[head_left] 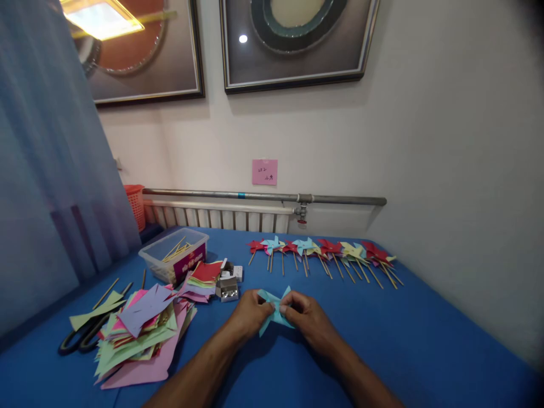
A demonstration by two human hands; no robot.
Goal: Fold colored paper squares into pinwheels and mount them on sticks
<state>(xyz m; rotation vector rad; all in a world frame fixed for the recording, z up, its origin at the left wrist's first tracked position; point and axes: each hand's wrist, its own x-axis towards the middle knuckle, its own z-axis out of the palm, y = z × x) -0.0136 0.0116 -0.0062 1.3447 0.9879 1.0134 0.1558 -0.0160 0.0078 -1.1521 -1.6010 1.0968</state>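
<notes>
A light blue paper pinwheel (278, 317) is held up between both hands above the blue table. My left hand (251, 313) pinches it near the centre with thumb and fingers. From the other side, my right hand (305, 317) grips the folded paper, its thumb also close to the middle. The pinwheel's points stick out above and below my fingers. What lies directly under the thumbs is hidden. A small open box (228, 290) of shiny silver pins stands just beyond my left hand, beside a stack of coloured paper squares (207, 273).
Finished pinwheels on sticks (331, 247) lie in a row at the back right. A plastic tub (174, 258) holds wooden sticks. At left, a pile of cut paper (140, 334) lies beside black-handled scissors (85, 338). Pipes (263, 196) run along the wall.
</notes>
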